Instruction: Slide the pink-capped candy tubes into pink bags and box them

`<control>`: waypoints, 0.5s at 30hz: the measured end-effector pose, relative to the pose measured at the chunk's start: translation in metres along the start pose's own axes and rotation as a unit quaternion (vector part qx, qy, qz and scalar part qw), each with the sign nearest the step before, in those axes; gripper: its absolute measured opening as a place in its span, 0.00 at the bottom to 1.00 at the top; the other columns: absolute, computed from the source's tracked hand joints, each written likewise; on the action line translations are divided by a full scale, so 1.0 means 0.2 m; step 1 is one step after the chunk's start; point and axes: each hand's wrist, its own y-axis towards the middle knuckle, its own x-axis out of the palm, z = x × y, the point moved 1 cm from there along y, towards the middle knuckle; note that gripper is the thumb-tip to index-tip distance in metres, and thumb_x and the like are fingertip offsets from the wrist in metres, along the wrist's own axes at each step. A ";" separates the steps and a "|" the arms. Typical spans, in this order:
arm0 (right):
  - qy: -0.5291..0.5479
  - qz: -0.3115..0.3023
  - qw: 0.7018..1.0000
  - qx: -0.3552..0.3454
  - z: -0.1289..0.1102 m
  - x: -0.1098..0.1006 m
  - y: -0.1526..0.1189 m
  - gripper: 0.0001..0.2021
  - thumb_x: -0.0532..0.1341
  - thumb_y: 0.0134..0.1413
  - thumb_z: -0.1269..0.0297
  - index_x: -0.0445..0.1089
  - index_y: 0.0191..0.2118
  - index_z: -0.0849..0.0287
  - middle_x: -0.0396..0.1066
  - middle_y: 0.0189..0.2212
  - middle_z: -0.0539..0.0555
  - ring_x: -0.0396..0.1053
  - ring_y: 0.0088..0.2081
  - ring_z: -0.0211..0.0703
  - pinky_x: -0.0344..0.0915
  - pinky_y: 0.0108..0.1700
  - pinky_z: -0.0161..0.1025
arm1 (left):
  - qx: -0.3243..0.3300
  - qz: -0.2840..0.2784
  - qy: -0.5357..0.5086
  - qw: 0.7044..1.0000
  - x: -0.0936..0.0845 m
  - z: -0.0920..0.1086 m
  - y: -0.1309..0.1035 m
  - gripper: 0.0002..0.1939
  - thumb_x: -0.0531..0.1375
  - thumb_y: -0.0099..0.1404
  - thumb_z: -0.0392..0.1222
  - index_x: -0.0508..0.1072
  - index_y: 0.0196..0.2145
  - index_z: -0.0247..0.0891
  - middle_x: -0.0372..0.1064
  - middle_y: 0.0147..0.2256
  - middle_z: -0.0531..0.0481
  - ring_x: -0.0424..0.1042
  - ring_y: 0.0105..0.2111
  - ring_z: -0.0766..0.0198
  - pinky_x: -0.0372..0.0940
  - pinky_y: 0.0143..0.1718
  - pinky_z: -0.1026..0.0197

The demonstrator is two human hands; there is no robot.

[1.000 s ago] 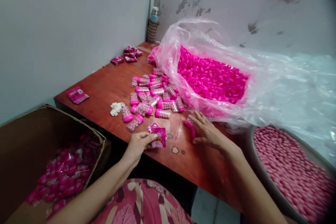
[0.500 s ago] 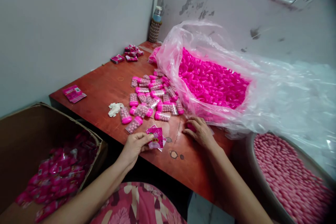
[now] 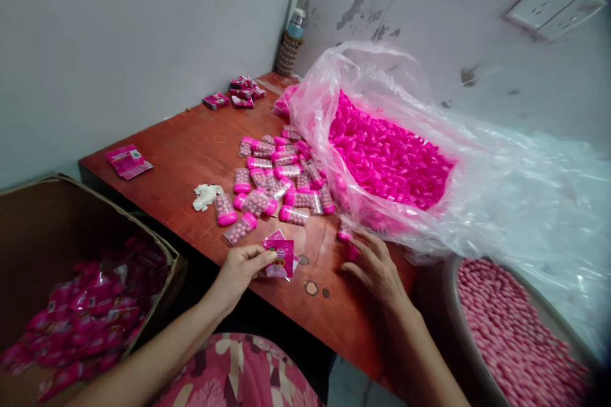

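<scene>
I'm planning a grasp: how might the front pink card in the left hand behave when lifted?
The front pink card is probably fairly stiff: pinched near one edge by the left hand, it juts out flat. Looking thin, it is likely light.

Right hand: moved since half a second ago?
Yes. Judged against the pale patch on the table, the right hand has shifted rightward and a little toward the camera.

Cool, dim light falls softly, perhaps from above. The box point(image 3: 42, 219) sinks into shadow; black lies under the table point(image 3: 191, 140). Pale glare streaks the bag point(image 3: 520, 172). Print on the packet point(image 3: 284, 259) looks soft; the beads point(image 3: 510, 331) smear toward the stretched, darkened right edge.
</scene>
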 end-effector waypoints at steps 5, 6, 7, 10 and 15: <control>0.024 -0.059 0.996 0.064 0.05 -0.03 -0.08 0.26 0.58 0.50 0.56 0.54 0.56 0.50 0.53 0.55 0.57 0.52 0.56 0.52 0.57 0.53 0.50 | 0.004 -0.009 0.007 1.000 -0.01 -0.01 0.00 0.11 0.61 0.53 0.45 0.72 0.23 0.32 0.65 0.19 0.53 0.61 0.19 0.71 0.54 0.22 0.68; 0.028 -0.070 0.994 0.077 0.07 -0.04 -0.08 0.27 0.58 0.50 0.56 0.53 0.56 0.50 0.52 0.56 0.57 0.52 0.56 0.53 0.56 0.54 0.51 | 0.004 -0.011 0.007 1.000 -0.01 -0.01 0.00 0.11 0.61 0.53 0.45 0.72 0.23 0.32 0.65 0.19 0.53 0.61 0.20 0.71 0.55 0.22 0.68; 0.032 -0.082 0.993 0.084 0.08 -0.04 -0.07 0.27 0.57 0.51 0.55 0.52 0.57 0.50 0.52 0.56 0.57 0.51 0.57 0.53 0.55 0.54 0.51 | 0.004 -0.015 0.006 1.000 -0.01 -0.01 0.00 0.11 0.61 0.53 0.45 0.72 0.23 0.32 0.65 0.20 0.52 0.61 0.20 0.71 0.55 0.23 0.68; 0.043 -0.107 0.990 0.082 0.10 -0.03 -0.02 0.28 0.57 0.50 0.54 0.52 0.57 0.51 0.52 0.56 0.57 0.50 0.57 0.51 0.54 0.55 0.50 | 0.002 -0.021 0.006 1.000 -0.01 -0.01 0.00 0.11 0.61 0.53 0.45 0.72 0.24 0.32 0.66 0.21 0.52 0.63 0.21 0.70 0.57 0.24 0.67; 0.042 -0.124 0.989 0.066 0.10 -0.02 0.12 0.28 0.59 0.47 0.51 0.57 0.54 0.52 0.56 0.54 0.57 0.50 0.57 0.53 0.52 0.55 0.51 | 0.001 -0.016 0.007 1.000 -0.01 -0.01 0.00 0.13 0.62 0.51 0.47 0.73 0.24 0.32 0.68 0.22 0.50 0.64 0.21 0.68 0.58 0.25 0.65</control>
